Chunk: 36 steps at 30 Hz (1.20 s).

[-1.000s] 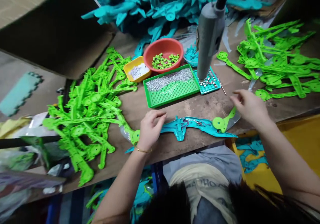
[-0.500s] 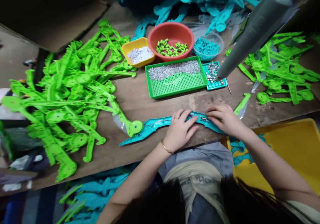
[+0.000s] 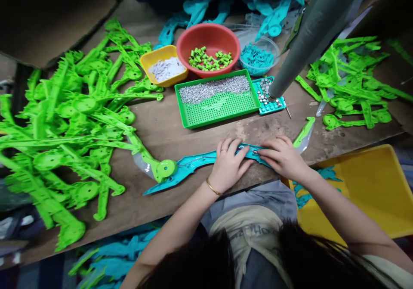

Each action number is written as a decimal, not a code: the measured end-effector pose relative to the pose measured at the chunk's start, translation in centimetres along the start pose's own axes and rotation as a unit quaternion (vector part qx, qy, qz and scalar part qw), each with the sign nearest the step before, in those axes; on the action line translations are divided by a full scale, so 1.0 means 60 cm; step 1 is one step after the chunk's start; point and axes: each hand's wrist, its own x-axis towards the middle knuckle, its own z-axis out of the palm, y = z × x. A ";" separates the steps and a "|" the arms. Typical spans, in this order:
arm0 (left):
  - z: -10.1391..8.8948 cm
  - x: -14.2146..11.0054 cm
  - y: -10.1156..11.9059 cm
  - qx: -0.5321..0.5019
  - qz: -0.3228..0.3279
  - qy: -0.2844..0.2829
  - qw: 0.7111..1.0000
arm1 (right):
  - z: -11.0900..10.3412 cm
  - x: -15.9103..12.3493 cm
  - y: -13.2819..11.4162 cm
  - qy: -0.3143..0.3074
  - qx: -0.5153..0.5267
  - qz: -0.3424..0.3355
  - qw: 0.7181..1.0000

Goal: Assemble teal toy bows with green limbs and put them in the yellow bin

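A long curved blue plastic shell [image 3: 193,162] lies hollow side up on the bench, with thin wire and small metal parts inside. A green plastic arm with a round hub [image 3: 166,168] joins its left end, and another green arm [image 3: 304,133] sticks up past its right end. My left hand [image 3: 227,164] grips the shell around its middle, thumb and fingers over its edges. Just right of it, my right hand [image 3: 281,157] has its fingers bent over the shell's right part, fingertips at a small metal piece. What lies under the fingertips is hidden.
Green arms are heaped at left [image 3: 80,108] and right [image 3: 351,82]. Behind the shell stand a green screw tray [image 3: 219,112], a red bowl [image 3: 213,35], yellow tub [image 3: 171,80], clear bowl [image 3: 274,58] and blue tray [image 3: 274,107]. A grey electric screwdriver [image 3: 309,35] hangs over them. A yellow bin [image 3: 368,185] stands right.
The camera view has shifted, so the bench things appear further left. My right hand has moved slightly closer to my left along the shell; both stay on it.
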 end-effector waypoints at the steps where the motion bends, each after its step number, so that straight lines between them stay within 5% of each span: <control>1: 0.002 -0.003 -0.003 -0.014 -0.004 0.016 1.000 | 0.001 0.000 -0.004 0.011 -0.009 -0.014 1.000; 8: 0.009 -0.010 -0.013 -0.071 -0.034 0.028 0.997 | 0.013 0.006 -0.041 0.053 -0.083 -0.019 0.995; 17: 0.016 -0.011 -0.016 -0.008 0.040 0.043 0.998 | 0.008 -0.011 -0.031 0.051 -0.088 -0.076 0.992; 29: 0.009 -0.009 -0.012 0.020 0.057 0.014 0.998 | 0.038 -0.061 -0.083 0.058 -0.142 0.081 0.985; 36: 0.003 -0.009 -0.008 0.029 0.056 -0.009 0.998 | 0.023 -0.056 -0.065 0.080 -0.117 0.122 0.982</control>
